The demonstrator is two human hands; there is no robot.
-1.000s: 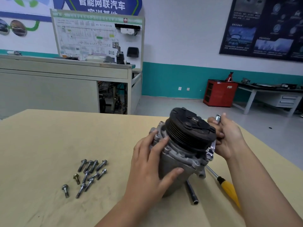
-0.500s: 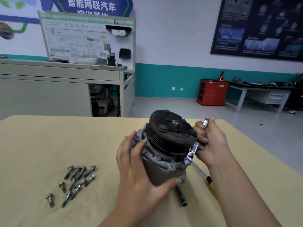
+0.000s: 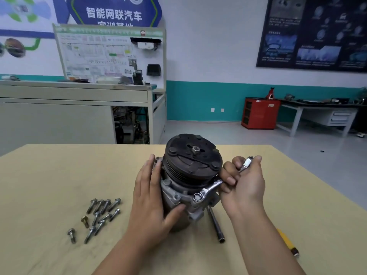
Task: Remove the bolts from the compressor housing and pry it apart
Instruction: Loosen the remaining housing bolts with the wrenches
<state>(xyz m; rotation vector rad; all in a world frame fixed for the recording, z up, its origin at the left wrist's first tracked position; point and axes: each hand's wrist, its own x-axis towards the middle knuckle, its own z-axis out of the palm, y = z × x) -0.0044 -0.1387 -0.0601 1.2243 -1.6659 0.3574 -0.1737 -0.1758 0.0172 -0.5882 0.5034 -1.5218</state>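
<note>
The grey metal compressor stands on the tan table, its black pulley tilted up toward me. My left hand wraps the housing's left side, thumb across the front. My right hand grips a chrome wrench. The wrench's ring end sits on a bolt at the housing's front flange. Several removed bolts lie loose on the table to the left.
A dark metal socket extension lies on the table just right of the compressor. A yellow-handled screwdriver lies under my right forearm. A workbench stands beyond the table's far edge.
The compressor has tipped so the pulley faces up more. The wrench's ring end has swung round to the front flange bolt. My view has moved closer.
</note>
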